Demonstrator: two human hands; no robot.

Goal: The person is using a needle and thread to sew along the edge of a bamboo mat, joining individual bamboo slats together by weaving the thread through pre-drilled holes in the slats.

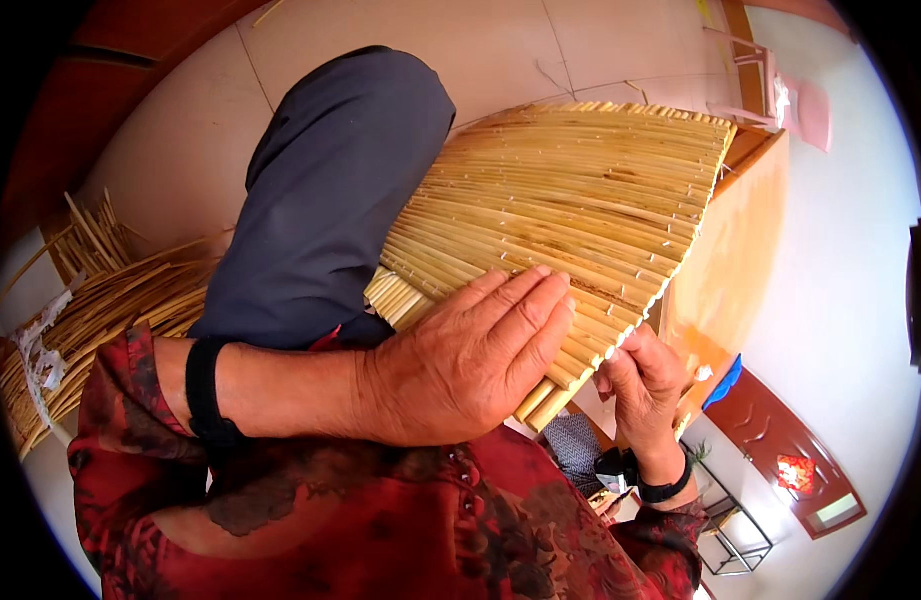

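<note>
A mat of yellow reed stalks, laid side by side and bound with rows of small white stitches, slants across the middle beside my dark-trousered leg. My left hand lies flat over the mat's near stalks, palm down, fingers straight and side by side. At the mat's right edge, where pale ties run along the stalk ends, my right hand has its thumb and fingers pinched together. What it pinches is too small to make out. A few thicker stalk ends jut out just below the left fingertips.
On the left lies a bundle of loose reeds with a crumpled white wrapping. A wooden table or bench stands to the right, near a pink chair. Beyond it are a blue item, a red door and a black metal frame.
</note>
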